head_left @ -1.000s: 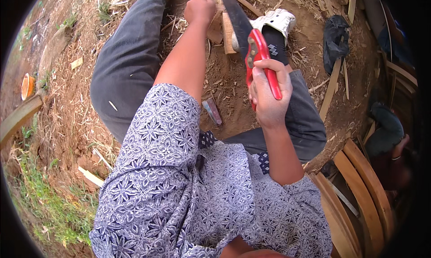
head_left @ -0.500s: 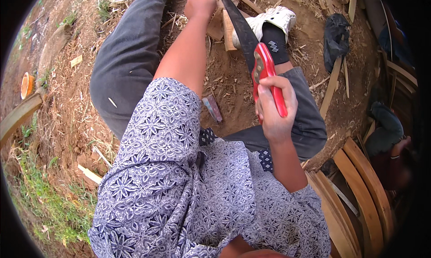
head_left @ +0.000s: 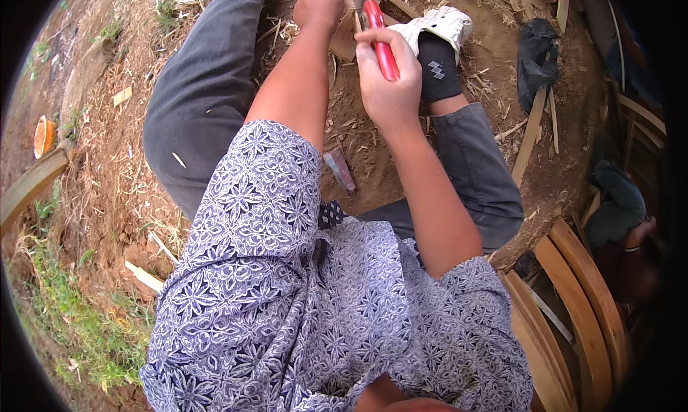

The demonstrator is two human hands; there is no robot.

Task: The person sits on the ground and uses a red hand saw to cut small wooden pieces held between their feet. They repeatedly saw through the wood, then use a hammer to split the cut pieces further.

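**Apparently sawing with red-handled saw [head_left: 374,18]**

Clamped inside the right grip [head_left: 393,97]; probably calls next for a steady, straight stroke. Points forward from the grip, leaning slightly left along the long axis; cannot clearly make out the blade. Note wooden block [head_left: 342,46] just left of the right grip. Fisted with left grip [head_left: 318,8], farther forward and left; cannot tell around what, if anything.

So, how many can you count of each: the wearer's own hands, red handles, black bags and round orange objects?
Wearer's own hands: 2 (left hand, right hand)
Red handle: 1
Black bag: 1
Round orange object: 1
Total: 5
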